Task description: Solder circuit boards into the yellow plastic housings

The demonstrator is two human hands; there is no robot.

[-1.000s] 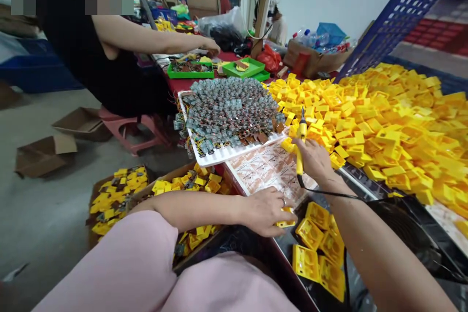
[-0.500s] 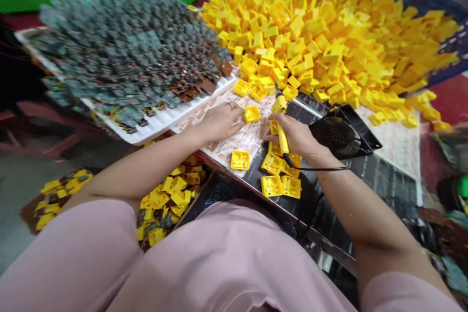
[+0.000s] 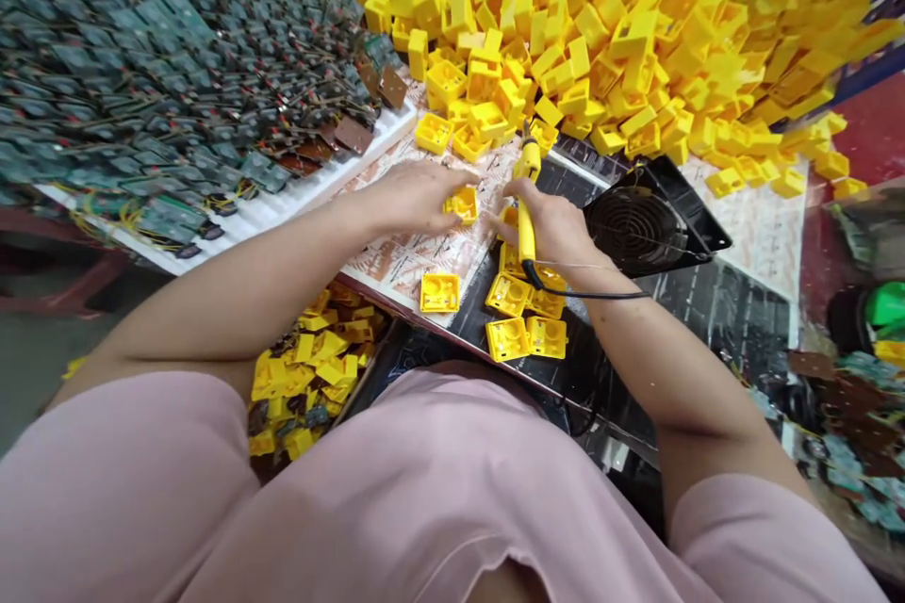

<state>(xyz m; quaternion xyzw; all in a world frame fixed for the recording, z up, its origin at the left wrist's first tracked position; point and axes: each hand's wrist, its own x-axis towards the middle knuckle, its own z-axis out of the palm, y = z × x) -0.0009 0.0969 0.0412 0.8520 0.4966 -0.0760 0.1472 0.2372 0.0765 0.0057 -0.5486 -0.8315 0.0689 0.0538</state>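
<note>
My left hand (image 3: 414, 196) has its thumb and fingers on either side of a small yellow plastic case (image 3: 463, 205), which lies on the paper-covered board. In my right hand (image 3: 551, 221) is a yellow soldering iron (image 3: 527, 231), its tip pointing away from me and its black cord trailing over my wrist. The right fingertips reach toward the left hand, beside another case partly hidden by them. Closer to me lies a single open yellow case (image 3: 439, 293). To its right, several more open cases (image 3: 507, 339) sit in rows on the black surface.
A large heap of yellow cases (image 3: 566, 28) fills the back. At left, a white foam tray (image 3: 304, 198) carries many green circuit boards (image 3: 176, 66). A black fan (image 3: 654, 217) stands right of my right hand. More yellow cases (image 3: 311, 358) lie below the table edge.
The camera view has shifted closer to the table. My left hand's fingers have spread around the yellow case. My right hand still holds the soldering iron.
</note>
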